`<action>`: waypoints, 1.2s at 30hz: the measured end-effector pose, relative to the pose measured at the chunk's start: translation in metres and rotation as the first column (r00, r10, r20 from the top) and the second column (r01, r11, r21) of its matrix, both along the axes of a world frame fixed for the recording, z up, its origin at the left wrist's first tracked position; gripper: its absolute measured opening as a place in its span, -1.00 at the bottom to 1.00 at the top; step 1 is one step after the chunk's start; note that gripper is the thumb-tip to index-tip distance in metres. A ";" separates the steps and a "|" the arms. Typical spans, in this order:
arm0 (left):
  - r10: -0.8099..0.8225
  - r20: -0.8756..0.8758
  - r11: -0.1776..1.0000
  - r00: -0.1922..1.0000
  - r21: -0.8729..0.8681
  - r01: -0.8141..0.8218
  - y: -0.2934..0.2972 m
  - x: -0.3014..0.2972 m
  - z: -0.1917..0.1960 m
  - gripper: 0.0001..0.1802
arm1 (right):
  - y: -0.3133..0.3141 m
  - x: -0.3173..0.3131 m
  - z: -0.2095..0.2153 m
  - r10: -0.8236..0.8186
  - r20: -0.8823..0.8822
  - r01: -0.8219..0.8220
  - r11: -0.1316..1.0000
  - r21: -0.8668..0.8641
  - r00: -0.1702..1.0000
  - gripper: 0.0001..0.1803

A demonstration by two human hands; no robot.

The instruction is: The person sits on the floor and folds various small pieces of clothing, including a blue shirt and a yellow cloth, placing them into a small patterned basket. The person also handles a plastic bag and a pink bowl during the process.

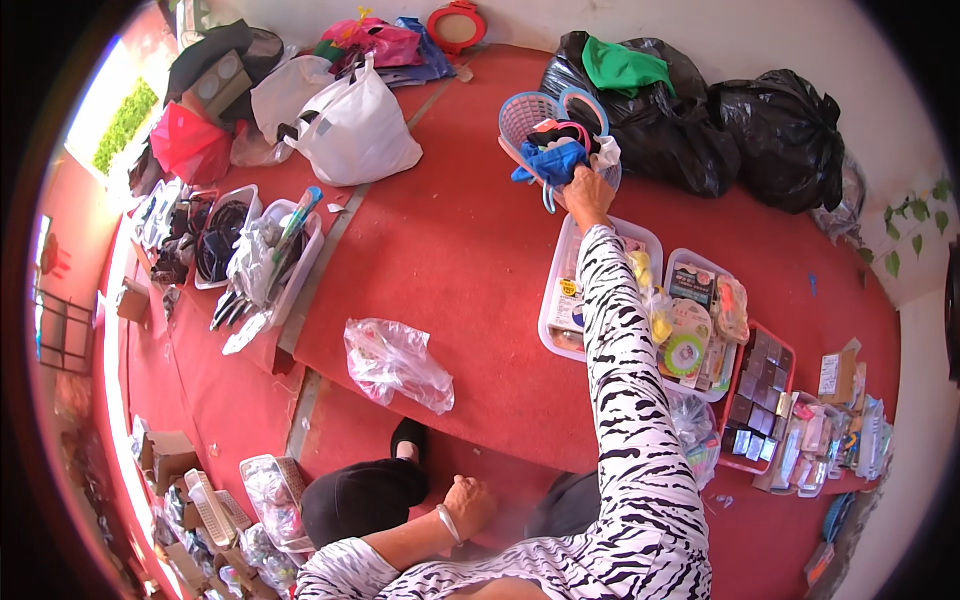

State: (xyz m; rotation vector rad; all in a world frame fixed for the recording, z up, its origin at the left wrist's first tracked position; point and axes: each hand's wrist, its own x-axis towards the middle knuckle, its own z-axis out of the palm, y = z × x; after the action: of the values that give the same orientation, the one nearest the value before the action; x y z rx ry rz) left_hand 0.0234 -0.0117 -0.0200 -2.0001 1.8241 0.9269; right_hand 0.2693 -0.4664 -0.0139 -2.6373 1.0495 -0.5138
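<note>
Big black bags (780, 140) bulge at the back, a green cloth (625, 66) over one. Nearer, a white bin (547, 328) carries packaged goods; a red tray (737, 464) packs dark little boxes (765, 390). And here's the blue-and-pink basket (522, 115), beside the bags, stuffed with cloths (555, 160)! The right hand (588, 192) is at its near side, grip unclear; the left hand (468, 505) curls into a fist.

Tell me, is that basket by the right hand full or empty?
Not empty: blue cloth and other colourful things show in the basket by the right hand. Can't tell how full.
</note>
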 end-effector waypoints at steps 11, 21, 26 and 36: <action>-0.010 0.037 0.987 0.999 -0.160 0.016 0.012 -0.004 -0.011 -0.81 | -0.013 -0.013 0.011 -0.050 0.269 0.062 0.997 -0.035 0.962 -0.70; 0.002 0.011 0.997 1.000 -0.078 -0.001 0.009 -0.004 -0.007 -0.80 | -0.029 -0.029 0.078 -0.102 0.428 0.172 0.977 -0.126 0.898 -0.64; -0.011 0.005 0.999 1.000 -0.041 0.011 0.007 -0.002 0.006 -0.78 | -0.031 -0.062 0.134 0.077 0.513 0.025 0.982 -0.189 0.855 -0.75; 0.010 0.093 0.982 0.996 -0.186 0.008 0.031 -0.013 -0.009 -0.79 | 0.081 -0.160 0.175 0.093 0.760 -0.522 0.780 0.346 0.643 -0.75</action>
State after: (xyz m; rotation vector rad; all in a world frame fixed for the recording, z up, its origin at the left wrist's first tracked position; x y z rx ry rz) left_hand 0.0104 0.0194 -0.0291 -2.1146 1.9207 0.6714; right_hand 0.1089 -0.3855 0.1607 -1.7689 0.3569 -0.8955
